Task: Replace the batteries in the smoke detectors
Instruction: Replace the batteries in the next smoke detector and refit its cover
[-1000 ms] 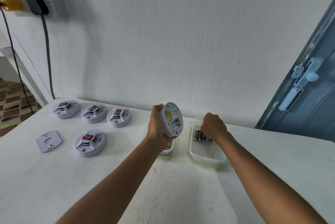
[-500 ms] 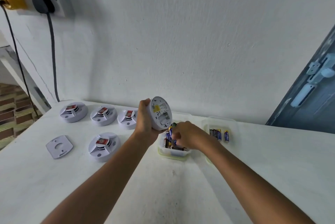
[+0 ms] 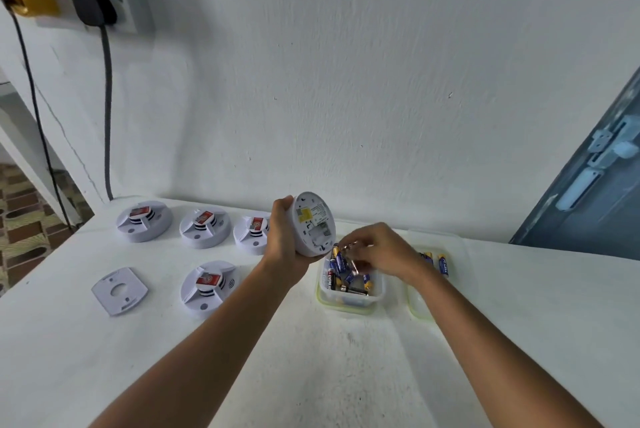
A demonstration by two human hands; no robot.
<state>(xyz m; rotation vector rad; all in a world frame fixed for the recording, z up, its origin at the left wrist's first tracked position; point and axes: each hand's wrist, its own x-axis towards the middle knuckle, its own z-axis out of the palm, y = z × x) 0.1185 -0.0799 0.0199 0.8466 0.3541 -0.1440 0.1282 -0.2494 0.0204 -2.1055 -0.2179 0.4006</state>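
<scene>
White plastic smoke detector is held off the table, tilted on edge with its open back facing right, the left hand curled round its rim. At its 4 o'clock the right hand reaches into a clear tub of loose batteries, fingers bent among them; whether they pinch one I cannot tell. Four more detectors and a mounting plate lie at 9 o'clock. A second tub sits at 3 o'clock.
</scene>
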